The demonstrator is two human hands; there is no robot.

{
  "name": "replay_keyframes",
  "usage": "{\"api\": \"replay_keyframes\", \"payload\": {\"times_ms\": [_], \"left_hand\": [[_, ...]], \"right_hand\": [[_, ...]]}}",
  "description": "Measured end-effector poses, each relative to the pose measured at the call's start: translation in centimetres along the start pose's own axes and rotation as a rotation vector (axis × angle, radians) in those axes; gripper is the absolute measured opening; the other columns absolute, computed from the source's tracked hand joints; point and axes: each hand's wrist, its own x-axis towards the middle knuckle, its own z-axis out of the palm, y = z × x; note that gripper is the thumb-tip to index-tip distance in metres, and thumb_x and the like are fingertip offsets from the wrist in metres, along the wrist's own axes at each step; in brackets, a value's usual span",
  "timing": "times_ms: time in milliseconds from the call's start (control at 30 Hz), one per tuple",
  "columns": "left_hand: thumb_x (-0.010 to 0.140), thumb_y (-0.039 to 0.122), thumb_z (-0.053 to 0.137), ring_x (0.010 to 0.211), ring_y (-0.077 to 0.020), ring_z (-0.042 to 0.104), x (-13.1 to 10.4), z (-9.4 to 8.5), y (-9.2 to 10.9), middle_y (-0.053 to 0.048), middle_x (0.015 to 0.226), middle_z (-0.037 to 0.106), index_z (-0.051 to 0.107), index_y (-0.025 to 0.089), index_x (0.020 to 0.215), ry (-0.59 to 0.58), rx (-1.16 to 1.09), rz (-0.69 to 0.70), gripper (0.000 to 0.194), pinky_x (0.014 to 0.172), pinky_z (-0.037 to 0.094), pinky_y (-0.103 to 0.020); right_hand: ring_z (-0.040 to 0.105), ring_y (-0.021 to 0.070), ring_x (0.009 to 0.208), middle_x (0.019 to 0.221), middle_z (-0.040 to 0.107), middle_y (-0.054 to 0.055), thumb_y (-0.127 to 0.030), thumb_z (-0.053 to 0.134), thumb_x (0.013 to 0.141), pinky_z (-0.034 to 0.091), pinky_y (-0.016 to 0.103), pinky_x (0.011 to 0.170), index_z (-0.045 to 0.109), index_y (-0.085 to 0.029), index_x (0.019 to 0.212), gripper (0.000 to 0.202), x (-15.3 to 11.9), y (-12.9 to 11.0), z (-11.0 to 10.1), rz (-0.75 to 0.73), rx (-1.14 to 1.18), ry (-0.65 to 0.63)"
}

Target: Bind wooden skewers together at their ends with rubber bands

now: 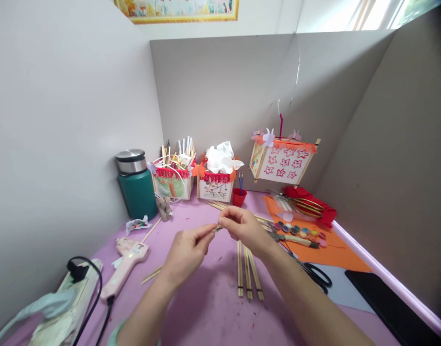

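Small thin piece point(217, 228), marked with fine dark lines, is up off the counter point(202, 312), in front of the person's chest. Left hand point(186, 247) pinches one end, thumb against forefinger; right hand point(242, 226) has its thumb and fingertips drawn together at the other end. From where I stand, I cannot tell whether the dark lines are wire, thread or something else.

Nearest below: three lengths of pale wooden sticks point(247, 269) lie side by side, partly under the right forearm. Each carries a dark band by its near end; the far ends are hidden behind the right hand. Judgement: banding on these near ends looks done, while the piece between the fingers looks mid-step. Nothing visible joins the three lengths to one another, so any assembly appears left to do.

Left of the hands: a short stick point(151, 275) lies loose; beyond it, a pink glue gun point(128, 262) rests on its side, not in use.

Right: pliers point(296, 239) and black-handled scissors point(318, 278) lie down, both out of hand.

Further back: two decorated boxes, one full of sticks point(170, 186), one holding white tissue point(214, 193). Above the counter hangs a star-painted lantern point(282, 161). These three pieces, edged with wooden sticks, look complete by comparison.
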Motion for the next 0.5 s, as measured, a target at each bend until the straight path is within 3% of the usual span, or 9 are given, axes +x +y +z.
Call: {"api": "replay_keyframes", "payload": {"times_ms": [167, 233, 300, 367, 433, 500], "left_hand": [[0.085, 0.037, 0.050, 0.052, -0.0093, 0.036, -0.07, -0.07, 0.49, 0.003, 0.054, 0.044, 0.063, 0.017, 0.111, -0.086, -0.270, -0.011, 0.035, 0.050, 0.029, -0.020], [0.084, 0.039, 0.052, 0.048, -0.0075, 0.031, -0.08, -0.04, 0.72, 0.003, 0.054, 0.044, 0.061, 0.016, 0.111, -0.099, -0.404, -0.068, 0.037, 0.044, 0.024, -0.019], [0.083, 0.040, 0.053, 0.043, -0.0052, 0.024, -0.09, -0.06, 0.82, 0.004, 0.054, 0.044, 0.058, 0.015, 0.111, -0.126, -0.536, -0.138, 0.038, 0.040, 0.016, -0.018], [0.083, 0.040, 0.054, 0.041, -0.0034, 0.018, -0.10, -0.16, 0.77, 0.005, 0.054, 0.043, 0.055, 0.017, 0.113, -0.148, -0.682, -0.167, 0.038, 0.039, 0.010, -0.018], [0.084, 0.036, 0.054, 0.040, -0.0024, 0.015, -0.08, -0.32, 0.62, 0.006, 0.056, 0.043, 0.049, 0.021, 0.119, -0.123, -0.813, -0.152, 0.038, 0.039, 0.008, -0.017], [0.085, 0.033, 0.054, 0.038, -0.0017, 0.015, 0.01, -0.48, 0.45, 0.006, 0.057, 0.044, 0.045, 0.024, 0.123, -0.074, -0.902, -0.126, 0.040, 0.038, 0.008, -0.016]], "right_hand": [[0.016, 0.0025, 0.038, 0.044, 0.028, -0.012, -0.025, 0.065, 0.072, 0.014, 0.018, 0.039, 0.049, -0.016, 0.068, 0.019, 0.24, 0.60, -0.75, 0.295, 0.593, -0.300], [0.013, 0.0011, 0.038, 0.045, 0.030, -0.012, -0.021, 0.067, 0.071, 0.012, 0.016, 0.038, 0.050, -0.015, 0.068, 0.018, 0.32, 0.63, -0.78, 0.373, 0.743, -0.375], [0.016, -0.0004, 0.037, 0.050, 0.038, -0.009, -0.019, 0.068, 0.071, 0.012, 0.015, 0.037, 0.052, -0.013, 0.070, 0.017, 0.36, 0.47, -0.74, 0.392, 0.798, -0.358], [0.030, -0.0005, 0.041, 0.064, 0.051, -0.004, -0.022, 0.068, 0.072, 0.019, 0.013, 0.037, 0.056, -0.013, 0.076, 0.015, 0.28, 0.22, -0.69, 0.348, 0.782, -0.270], [0.045, 0.0026, 0.052, 0.082, 0.057, 0.001, -0.026, 0.067, 0.073, 0.028, 0.014, 0.041, 0.059, -0.015, 0.083, 0.018, 0.05, 0.02, -0.55, 0.259, 0.686, -0.154], [0.051, 0.0062, 0.060, 0.084, 0.058, 0.002, -0.029, 0.067, 0.073, 0.033, 0.016, 0.044, 0.060, -0.016, 0.084, 0.019, -0.29, 0.01, -0.12, 0.193, 0.483, -0.132]]}}
